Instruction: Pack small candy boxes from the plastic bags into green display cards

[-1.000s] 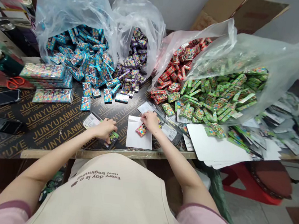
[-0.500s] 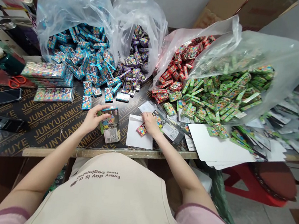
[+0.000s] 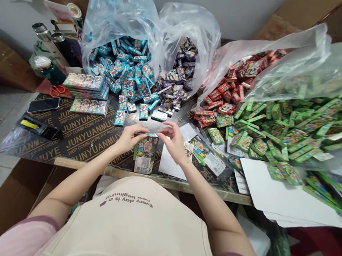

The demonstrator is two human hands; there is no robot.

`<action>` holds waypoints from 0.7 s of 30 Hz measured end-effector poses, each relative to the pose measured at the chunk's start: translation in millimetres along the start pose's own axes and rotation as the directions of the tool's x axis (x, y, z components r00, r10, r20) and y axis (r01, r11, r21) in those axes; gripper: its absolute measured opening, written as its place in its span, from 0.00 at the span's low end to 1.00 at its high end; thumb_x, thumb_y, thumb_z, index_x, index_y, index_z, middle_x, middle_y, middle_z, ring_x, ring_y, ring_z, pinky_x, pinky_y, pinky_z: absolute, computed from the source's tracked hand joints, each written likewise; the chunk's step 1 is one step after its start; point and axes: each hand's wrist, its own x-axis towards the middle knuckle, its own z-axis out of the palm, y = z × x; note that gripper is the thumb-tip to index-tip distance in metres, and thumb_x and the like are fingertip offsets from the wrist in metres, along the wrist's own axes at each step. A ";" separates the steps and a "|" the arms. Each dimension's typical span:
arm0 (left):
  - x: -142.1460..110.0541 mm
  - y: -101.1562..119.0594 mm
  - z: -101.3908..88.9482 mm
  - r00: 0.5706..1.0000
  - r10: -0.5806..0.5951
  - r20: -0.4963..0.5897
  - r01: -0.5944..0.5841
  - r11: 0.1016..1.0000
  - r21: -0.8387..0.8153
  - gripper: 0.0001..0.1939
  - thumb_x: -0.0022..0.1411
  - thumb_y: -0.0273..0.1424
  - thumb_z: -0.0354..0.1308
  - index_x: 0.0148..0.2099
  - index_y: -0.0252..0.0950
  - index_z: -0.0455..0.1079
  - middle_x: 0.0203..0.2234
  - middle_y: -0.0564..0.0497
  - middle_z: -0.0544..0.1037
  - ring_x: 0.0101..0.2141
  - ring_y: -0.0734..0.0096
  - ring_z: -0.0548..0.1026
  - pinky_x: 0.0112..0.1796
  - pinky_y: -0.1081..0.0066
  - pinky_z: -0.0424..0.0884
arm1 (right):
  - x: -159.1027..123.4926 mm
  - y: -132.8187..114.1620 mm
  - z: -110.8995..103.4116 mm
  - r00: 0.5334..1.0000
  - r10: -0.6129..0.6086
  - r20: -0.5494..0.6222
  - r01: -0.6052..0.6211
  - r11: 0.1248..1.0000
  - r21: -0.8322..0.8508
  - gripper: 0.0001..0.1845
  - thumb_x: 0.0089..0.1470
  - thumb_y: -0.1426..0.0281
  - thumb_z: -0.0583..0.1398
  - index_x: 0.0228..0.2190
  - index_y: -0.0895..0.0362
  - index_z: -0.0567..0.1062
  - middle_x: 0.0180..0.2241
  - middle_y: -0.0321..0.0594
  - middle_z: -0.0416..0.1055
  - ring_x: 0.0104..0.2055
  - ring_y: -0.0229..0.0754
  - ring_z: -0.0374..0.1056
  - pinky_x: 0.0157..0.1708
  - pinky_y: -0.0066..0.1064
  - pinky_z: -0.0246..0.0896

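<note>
Packet (image 3: 144,159): flat, dark, roughly rectangular, with its long side running toward the person; it is at the front edge of the tabletop (image 3: 89,134), just left of a white sheet (image 3: 169,167). Printed face visible: a rounded multicoloured picture near the top, yellow-green lettering down the left part, a pale grey block of fine print lower down, too small to read. Green strip along the left margin; narrow light-blue strip at the top edge, between the hands. Left hand (image 3: 130,137): thumb and fingers pinching the packet's top left corner. Right hand (image 3: 173,143): fingers partly curled, thumb and fingertips at the top right corner; cannot tell whether they grip or only touch. The right hand lies partly over the white sheet. Right of the sheet, a dark packet of similar print (image 3: 209,155) lies flat, slanted.
</note>
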 end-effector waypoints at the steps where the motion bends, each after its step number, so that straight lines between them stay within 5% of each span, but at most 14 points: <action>1: -1.0 1.2 -0.2 1.000 0.024 -0.002 -0.024 1.000 0.016 0.07 0.60 0.31 0.59 0.40 0.35 0.77 0.30 0.48 0.78 0.31 0.70 0.74 0.34 0.70 0.68 | -0.6 -4.4 5.4 1.000 -0.002 0.001 0.002 1.000 0.005 0.21 0.49 0.62 0.63 0.44 0.51 0.66 0.31 0.36 0.73 0.34 0.42 0.71 0.38 0.35 0.65; 9: -9.9 3.1 2.3 0.981 0.192 -0.002 -0.190 0.972 0.140 0.07 0.61 0.30 0.59 0.39 0.37 0.78 0.33 0.47 0.77 0.34 0.70 0.75 0.36 0.70 0.72 | -20.7 -4.9 5.4 0.985 -0.171 0.005 0.168 0.955 -0.243 0.08 0.56 0.63 0.58 0.38 0.51 0.72 0.35 0.42 0.74 0.38 0.46 0.71 0.44 0.42 0.64; 15: -12.1 3.1 1.0 0.980 0.200 0.005 -0.199 0.970 0.143 0.09 0.61 0.27 0.57 0.42 0.38 0.78 0.33 0.47 0.78 0.34 0.69 0.76 0.37 0.69 0.73 | 4.4 -36.0 -8.2 0.988 -0.145 -0.045 0.131 0.964 -0.231 0.11 0.49 0.59 0.64 0.28 0.53 0.73 0.32 0.40 0.72 0.37 0.45 0.67 0.40 0.39 0.62; 18: -11.0 3.4 1.8 0.990 0.136 -0.047 -0.132 0.987 0.089 0.07 0.59 0.25 0.60 0.38 0.38 0.78 0.32 0.48 0.80 0.34 0.69 0.77 0.37 0.68 0.73 | 21.9 -50.6 -8.6 0.996 -0.046 0.081 0.054 0.994 -0.093 0.16 0.45 0.56 0.66 0.23 0.55 0.70 0.28 0.38 0.71 0.32 0.42 0.65 0.34 0.35 0.61; 21: -9.5 3.2 3.3 0.994 0.059 -0.097 -0.056 0.998 0.038 0.03 0.54 0.25 0.63 0.34 0.36 0.77 0.30 0.48 0.81 0.31 0.67 0.78 0.35 0.68 0.74 | 31.9 -54.0 -3.5 0.953 0.076 0.292 -0.086 0.996 0.021 0.18 0.42 0.57 0.68 0.22 0.56 0.69 0.23 0.35 0.68 0.25 0.36 0.62 0.28 0.31 0.58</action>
